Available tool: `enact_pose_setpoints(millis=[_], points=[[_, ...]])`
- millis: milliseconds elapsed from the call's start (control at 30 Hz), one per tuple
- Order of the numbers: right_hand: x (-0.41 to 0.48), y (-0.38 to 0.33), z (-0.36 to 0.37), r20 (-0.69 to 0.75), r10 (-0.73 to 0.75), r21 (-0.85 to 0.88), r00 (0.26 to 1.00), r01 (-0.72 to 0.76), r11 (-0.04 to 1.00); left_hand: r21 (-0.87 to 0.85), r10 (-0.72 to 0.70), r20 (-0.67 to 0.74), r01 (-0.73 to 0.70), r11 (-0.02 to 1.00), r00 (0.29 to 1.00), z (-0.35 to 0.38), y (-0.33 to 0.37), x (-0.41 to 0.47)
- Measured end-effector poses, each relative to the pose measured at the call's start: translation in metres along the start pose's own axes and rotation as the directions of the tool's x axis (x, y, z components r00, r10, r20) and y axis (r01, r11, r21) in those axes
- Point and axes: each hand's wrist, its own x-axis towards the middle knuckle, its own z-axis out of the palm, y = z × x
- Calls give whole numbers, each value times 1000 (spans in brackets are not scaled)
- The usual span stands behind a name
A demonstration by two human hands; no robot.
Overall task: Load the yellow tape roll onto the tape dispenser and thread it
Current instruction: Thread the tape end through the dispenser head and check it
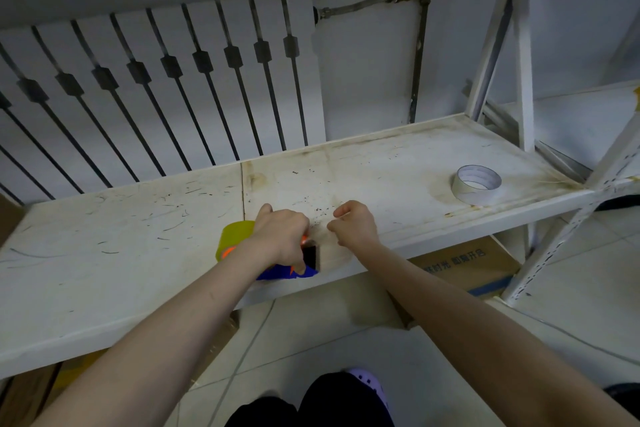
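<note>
Yellow tape roll point(234, 238) seated on the blue-and-orange tape dispenser point(287, 272), which rests on the white shelf point(104, 253) near its front edge, just left of centre. The left hand point(282, 237) lies over the dispenser from above, its fingers point(299, 265) wrapped around the body and closed on it; the roll shows past the wrist on the left side, and a black part of the dispenser shows just right of the hand. The right hand point(353, 224) is beside the left, slightly apart from it, with its fingers curled in and the tips pinched together above the shelf; whether a strip of tape runs between them cannot be told. A second roll, white point(476, 184), lies flat on the shelf well to the right, apart from both hands, its core open and holding nothing. Beneath the shelf, a cardboard box point(464, 265) with blue printed characters stands on the tiled floor point(311, 333); its contents are hidden. A white radiator point(156, 80) stands against the wall behind the shelf.
</note>
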Motion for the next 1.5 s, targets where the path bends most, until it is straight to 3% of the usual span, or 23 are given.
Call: enact_pose_setpoints(millis=[200,400,567,700,900,1233,1367,1500], points=[[-12,19,-6,27,43,-15,999,-42,999,-38,-4,64,7,999,998,-1,-6,1],[-29,31,2,-43,-5,-42,999,3,999,-46,17,-6,-17,999,1000,5,-12,-15],[-32,30,-3,-9,16,-29,1000,-16,999,119,75,-192,-52,992,979,10,-16,-39],[-37,25,0,14,9,-35,1000,-9,999,296,127,-132,-83,952,983,19,-14,-46],[-36,27,11,-4,6,4,1000,-6,1000,418,144,-111,-85,905,983,25,-9,-50],[-17,6,6,-1,191,257,982,-184,949,292,75,-130,-34,956,989,16,-9,-46],[-8,-3,12,-12,228,164,973,-223,961,347,88,-100,-48,937,991,12,-5,-40],[-5,-10,16,-5,170,18,986,-169,985,447,117,-4,-103,889,993,8,-1,-36]])
